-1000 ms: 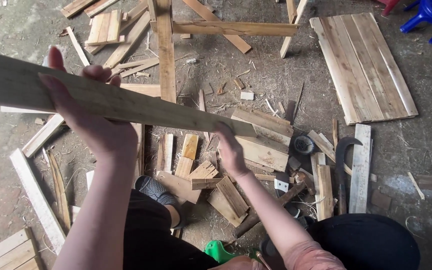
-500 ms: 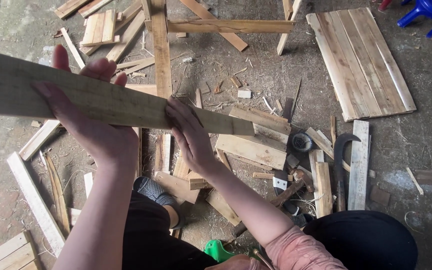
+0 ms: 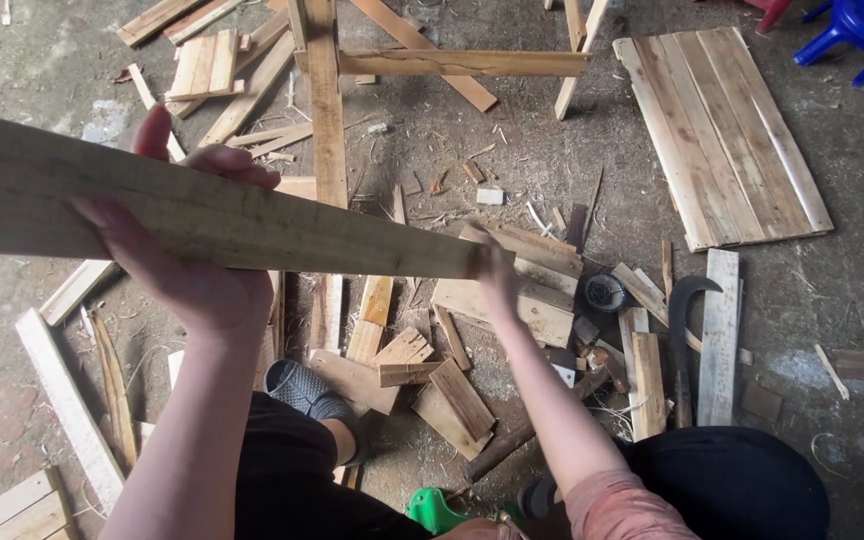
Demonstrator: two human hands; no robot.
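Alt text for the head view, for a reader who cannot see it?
A person's left hand holds a long wooden plank above a floor littered with wood offcuts, while the right hand touches its near end.

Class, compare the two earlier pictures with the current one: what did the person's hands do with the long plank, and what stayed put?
The right hand slid outward along the long pale wooden plank to its far end. The left hand kept its grip around the plank, which stayed raised. The wood offcuts on the floor did not move.
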